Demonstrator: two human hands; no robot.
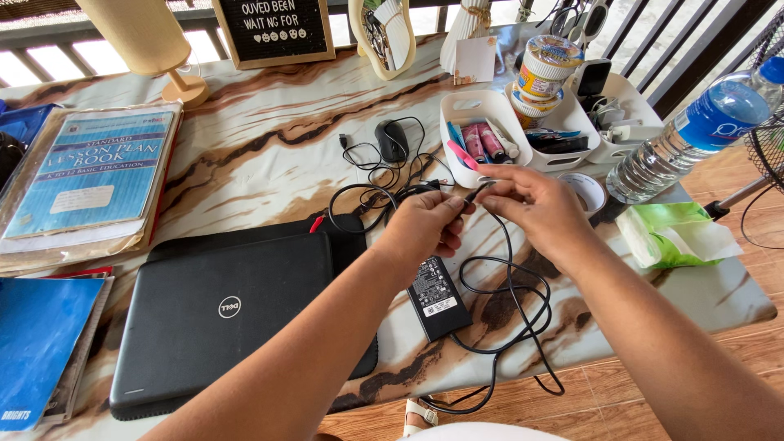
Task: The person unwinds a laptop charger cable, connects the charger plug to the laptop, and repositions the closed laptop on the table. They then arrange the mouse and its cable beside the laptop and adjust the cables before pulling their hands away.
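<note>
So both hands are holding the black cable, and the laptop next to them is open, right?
Not quite. Both hands, left hand and right hand, do hold the black cable, but the laptop next to them is closed, lid down flat on the table. The head view shows it.

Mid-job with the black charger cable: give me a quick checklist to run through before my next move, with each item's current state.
1. Left hand pinching black charger cable: ok.
2. Right hand gripping the cable's plug end: ok.
3. Cable free of loops: not ok, coils hang over the table edge.
4. Black rectangular power brick resting flat on table: ok.
5. Closed black laptop clear of the cable: ok.
6. Plug tip condition: cannot tell.
</note>
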